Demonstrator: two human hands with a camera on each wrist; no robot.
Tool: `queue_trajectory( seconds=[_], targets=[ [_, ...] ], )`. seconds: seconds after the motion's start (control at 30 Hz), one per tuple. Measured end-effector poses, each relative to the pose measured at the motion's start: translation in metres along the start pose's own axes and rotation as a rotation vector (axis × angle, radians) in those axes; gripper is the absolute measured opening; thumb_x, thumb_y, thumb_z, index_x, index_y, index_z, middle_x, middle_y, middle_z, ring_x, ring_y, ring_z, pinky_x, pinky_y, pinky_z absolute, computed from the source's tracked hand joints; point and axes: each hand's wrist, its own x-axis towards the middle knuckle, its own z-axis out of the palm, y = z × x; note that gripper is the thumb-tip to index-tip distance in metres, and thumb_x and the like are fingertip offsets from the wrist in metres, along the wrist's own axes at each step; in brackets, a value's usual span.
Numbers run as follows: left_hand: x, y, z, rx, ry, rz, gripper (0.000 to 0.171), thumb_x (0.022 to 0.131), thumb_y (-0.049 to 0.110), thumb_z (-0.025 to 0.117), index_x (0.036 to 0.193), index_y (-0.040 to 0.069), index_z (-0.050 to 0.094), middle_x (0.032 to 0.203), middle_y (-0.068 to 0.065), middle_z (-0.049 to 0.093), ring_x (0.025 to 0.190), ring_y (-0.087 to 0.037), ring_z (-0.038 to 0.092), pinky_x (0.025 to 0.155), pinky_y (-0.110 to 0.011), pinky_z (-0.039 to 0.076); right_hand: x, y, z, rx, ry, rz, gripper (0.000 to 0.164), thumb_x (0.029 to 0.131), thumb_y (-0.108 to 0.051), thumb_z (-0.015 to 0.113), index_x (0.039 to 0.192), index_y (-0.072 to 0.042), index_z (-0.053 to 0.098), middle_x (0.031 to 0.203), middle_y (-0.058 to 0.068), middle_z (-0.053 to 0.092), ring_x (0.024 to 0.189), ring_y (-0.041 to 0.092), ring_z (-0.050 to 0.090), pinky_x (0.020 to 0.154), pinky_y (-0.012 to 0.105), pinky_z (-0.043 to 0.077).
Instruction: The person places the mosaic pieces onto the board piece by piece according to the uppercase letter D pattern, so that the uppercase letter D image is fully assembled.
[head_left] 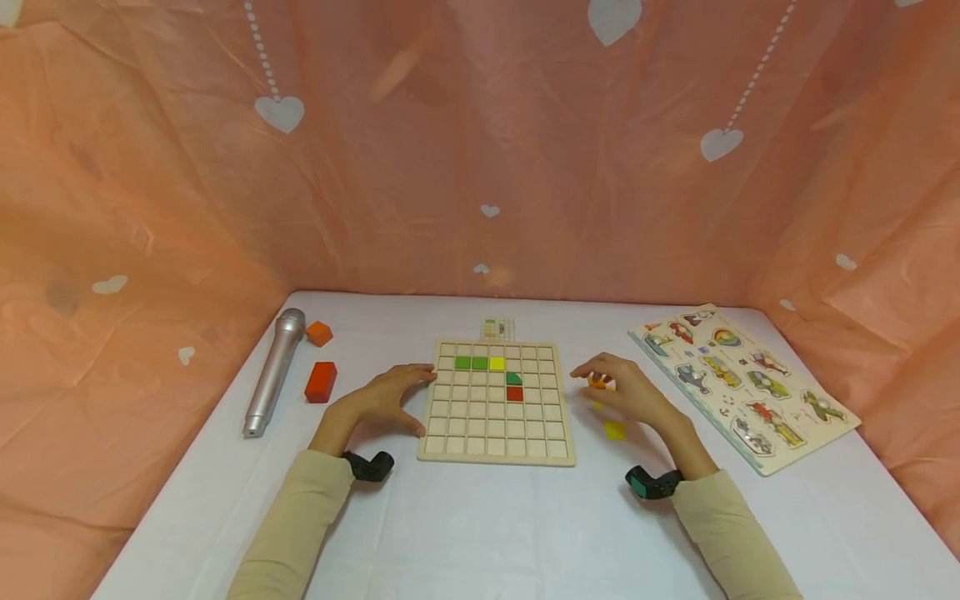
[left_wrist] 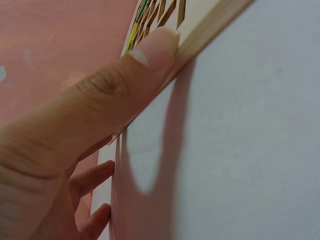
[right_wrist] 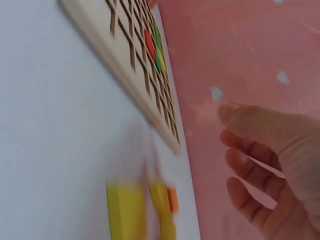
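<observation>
- The grid board (head_left: 496, 428) is laid on the middle of the desk (head_left: 450, 533), probably for easy reach.
- Its left edge is touched by the left hand (head_left: 384, 395), spread wide and gripping nothing, perhaps for steadiness.
- The right hand (head_left: 628, 390), loosely bent and empty, is held near the yellow pieces (head_left: 614, 431), which seem kept beside the board for convenience.

Your right hand (right_wrist: 295, 160) hovers, fingers loosely bent. Up and left of your fingertips lies the gridded board (right_wrist: 131, 82); down and left, blurred yellow blocks (right_wrist: 126, 212).
</observation>
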Motion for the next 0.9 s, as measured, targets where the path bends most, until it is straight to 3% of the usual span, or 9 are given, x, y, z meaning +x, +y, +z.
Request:
queue_trajectory(
  seconds=[0.2, 0.4, 0.53, 0.73, 0.9],
  targets=[
    [-0.001, 0.000, 0.000, -0.001, 0.003, 0.006, 0.087, 0.066, 0.032, 0.083, 0.138, 0.002, 0.043, 0.147, -0.014, 0.034, 0.134, -0.035, 0.029, 0.108, -0.052, 0.025, -0.037, 0.015, -0.026, -0.086, 0.025, 0.100, 0.023, 0.080, -0.005, 0.070, 0.103, -0.003, 0.068, 0.096, 0.010, 0.066, 0.079, 0.018, 0.056, 0.068, 0.032, 0.051],
    [0.000, -0.001, 0.001, 0.009, -0.003, -0.004, 0.089, 0.067, 0.033, 0.083, 0.139, 0.003, 0.041, 0.148, -0.013, 0.033, 0.135, -0.034, 0.029, 0.109, -0.053, 0.025, -0.064, 0.030, -0.040, -0.126, 0.053, 0.088, 0.022, 0.075, 0.000, 0.073, 0.097, 0.000, 0.069, 0.087, 0.008, 0.065, 0.071, 0.012, 0.053, 0.060, 0.024, 0.048],
    [0.000, -0.001, 0.000, 0.002, -0.006, -0.019, 0.089, 0.066, 0.036, 0.083, 0.139, 0.005, 0.041, 0.149, -0.012, 0.032, 0.136, -0.033, 0.028, 0.109, -0.052, 0.025, -0.072, 0.038, -0.041, -0.131, 0.048, 0.112, 0.026, 0.071, 0.001, 0.076, 0.096, 0.002, 0.069, 0.083, 0.007, 0.063, 0.067, 0.009, 0.049, 0.056, 0.021, 0.044],
    [0.000, 0.001, -0.001, -0.003, -0.007, -0.014, 0.089, 0.067, 0.035, 0.083, 0.139, 0.004, 0.041, 0.149, -0.012, 0.032, 0.135, -0.033, 0.028, 0.109, -0.052, 0.024, -0.076, 0.044, -0.037, -0.121, -0.030, 0.246, 0.027, 0.077, -0.009, 0.075, 0.102, -0.001, 0.070, 0.085, 0.003, 0.058, 0.068, 0.009, 0.042, 0.056, 0.021, 0.037],
    [0.000, 0.000, 0.000, 0.002, -0.008, -0.013, 0.088, 0.067, 0.033, 0.082, 0.140, 0.004, 0.040, 0.149, -0.012, 0.032, 0.136, -0.034, 0.027, 0.109, -0.052, 0.024, -0.076, 0.046, -0.033, -0.129, -0.001, 0.255, 0.022, 0.077, -0.008, 0.075, 0.097, -0.002, 0.070, 0.084, 0.003, 0.058, 0.067, 0.009, 0.040, 0.055, 0.021, 0.034]
  ],
)
